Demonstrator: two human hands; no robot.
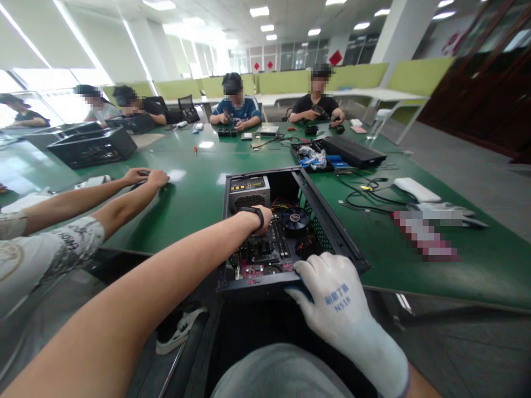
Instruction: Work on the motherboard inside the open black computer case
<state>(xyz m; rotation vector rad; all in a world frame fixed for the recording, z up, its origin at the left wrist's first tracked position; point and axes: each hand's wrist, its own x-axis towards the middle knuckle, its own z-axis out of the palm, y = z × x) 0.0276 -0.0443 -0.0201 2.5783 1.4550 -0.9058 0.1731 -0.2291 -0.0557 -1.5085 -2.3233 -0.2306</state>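
An open black computer case [332,232] lies on the table's near edge with its inside facing up. In it I see a power supply [249,193], a round black fan [296,219] and a motherboard [265,249]. My left hand [263,221], bare with a black band at the wrist, reaches into the case over the motherboard, between the power supply and the fan. Its fingers point down and are mostly hidden, as is whatever they touch. In a white glove, my right hand [327,282] grips the near rim of the case, fingers over the top and thumb outside.
Cables [360,193], a white box-like object [417,190] and a grey glove [443,213] lie right of the case. Behind it stands an open black toolbox [315,157]. A co-worker's hands [147,178] rest on the green table [186,193] at left. Other people sit opposite.
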